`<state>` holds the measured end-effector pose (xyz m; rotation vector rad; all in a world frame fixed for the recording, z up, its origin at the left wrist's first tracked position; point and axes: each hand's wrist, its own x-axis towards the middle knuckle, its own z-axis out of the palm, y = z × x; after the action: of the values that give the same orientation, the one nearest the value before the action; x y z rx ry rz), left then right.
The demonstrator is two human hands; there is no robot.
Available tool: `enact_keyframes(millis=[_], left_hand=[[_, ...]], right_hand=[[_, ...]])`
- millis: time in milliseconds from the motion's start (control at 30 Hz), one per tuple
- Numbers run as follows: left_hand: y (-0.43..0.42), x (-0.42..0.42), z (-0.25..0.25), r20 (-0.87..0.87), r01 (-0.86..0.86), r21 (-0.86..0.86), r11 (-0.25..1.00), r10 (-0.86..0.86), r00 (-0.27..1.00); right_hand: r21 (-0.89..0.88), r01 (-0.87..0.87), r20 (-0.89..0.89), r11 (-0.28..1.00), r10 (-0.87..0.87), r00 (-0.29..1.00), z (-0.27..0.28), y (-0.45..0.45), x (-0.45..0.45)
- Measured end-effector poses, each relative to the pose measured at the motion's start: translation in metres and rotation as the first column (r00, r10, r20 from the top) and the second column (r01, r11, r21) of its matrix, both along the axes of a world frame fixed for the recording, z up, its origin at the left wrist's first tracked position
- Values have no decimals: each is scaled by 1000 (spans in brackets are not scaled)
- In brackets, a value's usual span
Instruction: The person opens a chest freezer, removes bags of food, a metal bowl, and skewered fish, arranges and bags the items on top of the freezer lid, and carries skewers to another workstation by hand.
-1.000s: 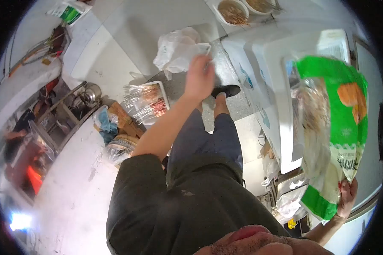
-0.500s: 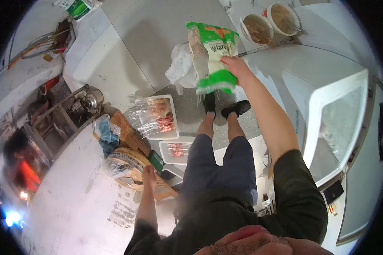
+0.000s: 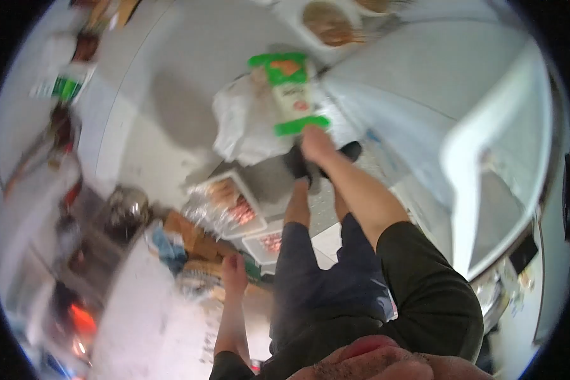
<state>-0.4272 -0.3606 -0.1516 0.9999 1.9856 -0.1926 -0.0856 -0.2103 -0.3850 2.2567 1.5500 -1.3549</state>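
Observation:
A green and white printed plastic bag (image 3: 289, 88) lies against a crumpled white plastic bag (image 3: 234, 123) on the floor. At its lower green edge is my right hand (image 3: 316, 144), smeared by motion. The hand overlaps the edge, and I cannot tell whether its fingers grip it. My left hand (image 3: 234, 275) hangs with curled fingers beside the cardboard at lower left, nothing visible in it. Skewered meat lies in a white tray (image 3: 254, 201) under clear plastic. A second white tray (image 3: 253, 246) with red meat sits nearer my legs.
White buckets stand at the top, one bucket (image 3: 302, 19) holding brown sticks. On the right is a white-framed glass lid (image 3: 459, 202). A metal pot (image 3: 128, 209), a cardboard box (image 3: 187, 234) and a blue cloth (image 3: 170, 250) are at left. My shoes (image 3: 350, 151) stand close below the bags.
The green bag, held by my right hand before, now rests against the white bag. My right hand has moved to its lower edge. The camera view has turned and blurred.

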Motion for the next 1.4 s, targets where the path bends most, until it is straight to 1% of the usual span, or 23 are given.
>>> enact_keyframes(millis=[33,67,100,133,167,233,300,367,400,433,467,533,567,633,667,733,800,867,1000,1100,1200,1300,1400], left_hand=[[23,10,-13,12,130,75,989,-131,991],[63,42,-12,86,177,231,957,-201,976],[113,87,-4,152,195,393,899,-272,950],[158,134,15,200,205,449,870,-321,926],[194,183,41,295,161,514,843,-350,889],[245,262,79,292,203,692,693,-526,799],[270,335,116,395,112,784,610,-630,669],[280,394,134,238,164,909,384,-799,552],[279,416,129,115,265,915,303,-827,550],[275,433,120,-13,368,903,221,-842,539],[270,442,115,-141,476,868,144,-846,513],[264,451,120,-271,602,793,92,-832,484],[263,456,122,-334,660,748,72,-819,467],[262,460,123,-340,683,725,89,-816,468],[262,461,123,-346,693,714,95,-813,468],[262,462,121,-349,705,702,96,-817,459],[263,463,121,-347,720,686,106,-822,451],[263,464,122,-339,731,670,129,-823,456],[264,467,124,-327,744,649,161,-824,463],[265,466,123,-295,730,659,183,-829,475],[266,463,121,-288,727,658,196,-826,484],[264,463,122,-299,735,649,193,-824,481],[264,464,122,-299,732,653,196,-821,487]], right_hand=[[-53,-50,-64,997,47,997,45,-7,0],[102,-12,-157,995,28,987,34,-50,-7],[132,-139,-200,981,164,966,51,-73,-15],[147,5,-427,989,59,902,110,-83,-7],[94,-1,-505,996,48,862,194,-78,18],[-105,-47,-707,993,-41,706,305,-77,65],[-171,-31,-863,985,-134,487,380,-87,123],[-287,104,-942,952,-300,150,433,-93,193],[-358,208,-933,910,-358,-40,436,-107,226],[-382,379,-917,843,-396,-42,431,-119,256],[-286,588,-945,757,-326,-41,417,-120,280],[-222,849,-811,480,-575,112,365,-104,330],[-162,893,-648,419,-728,224,324,-95,352],[-54,834,-252,549,-815,521,224,-89,377],[-74,779,-70,622,-783,618,186,-82,377],[-148,689,120,709,-679,724,116,-70,372],[-231,631,147,741,-615,775,75,-59,365],[-268,681,49,681,-696,716,68,-54,357],[-175,749,134,639,-738,661,13,-67,344],[-47,701,171,712,-685,708,15,-76,342],[-98,722,191,685,-699,689,25,-73,353],[-98,688,103,719,-680,725,45,-74,374],[-185,733,-9,655,-747,665,53,-83,406]])
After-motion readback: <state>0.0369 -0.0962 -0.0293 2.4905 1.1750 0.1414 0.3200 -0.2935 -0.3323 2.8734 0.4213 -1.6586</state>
